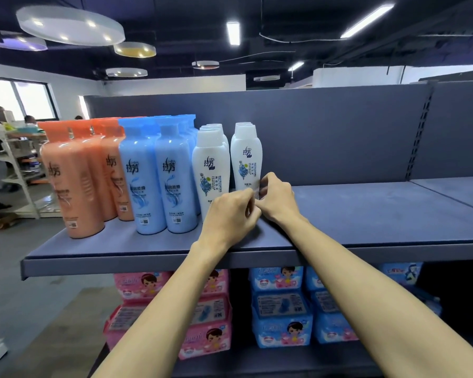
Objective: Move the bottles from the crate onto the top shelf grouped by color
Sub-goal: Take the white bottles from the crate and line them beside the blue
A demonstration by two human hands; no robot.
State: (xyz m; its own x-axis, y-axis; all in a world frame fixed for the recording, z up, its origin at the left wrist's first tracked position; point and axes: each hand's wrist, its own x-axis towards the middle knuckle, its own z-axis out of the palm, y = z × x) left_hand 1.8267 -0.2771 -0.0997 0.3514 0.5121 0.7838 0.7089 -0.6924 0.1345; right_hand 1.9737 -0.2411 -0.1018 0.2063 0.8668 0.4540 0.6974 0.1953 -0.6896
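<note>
Standing upright on the top shelf point(366, 214): orange bottles point(74, 181) at left, blue bottles point(159, 175) beside them, then two rows of white bottles point(210, 170). The right hand point(277, 200) pinches the foot of the front right white bottle point(246, 159); the left hand point(227, 216), fingers curled, meets it there, its grip on anything impossible to tell

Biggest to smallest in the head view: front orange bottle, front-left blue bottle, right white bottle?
1. front orange bottle
2. front-left blue bottle
3. right white bottle
Orange is nearer the camera, so orange over blue is unsure.
</note>
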